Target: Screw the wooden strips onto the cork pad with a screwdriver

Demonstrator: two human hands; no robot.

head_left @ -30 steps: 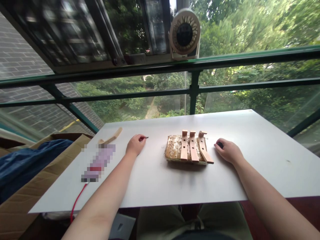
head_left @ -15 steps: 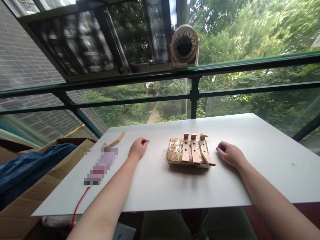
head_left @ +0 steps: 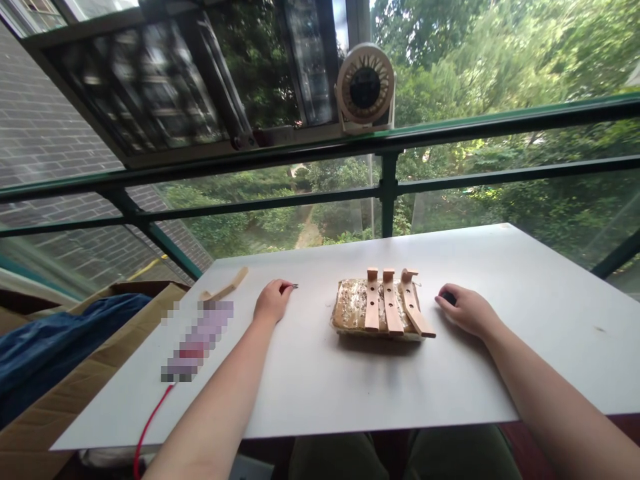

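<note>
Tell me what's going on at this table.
A person has both forearms over a white table. The left hand pinches thin metal pieces, too small to identify. The right hand is curled around a dark object, mostly hidden. Between the hands, three wooden pieces with holes lie side by side on a plastic-wrapped brown block, the rightmost one skewed. Another wooden piece lies on the table, left of the left hand.

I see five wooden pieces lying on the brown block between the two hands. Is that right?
Not quite: the head view shows three wooden pieces, not five, lying on the brown block between the left hand and the right hand.
</note>
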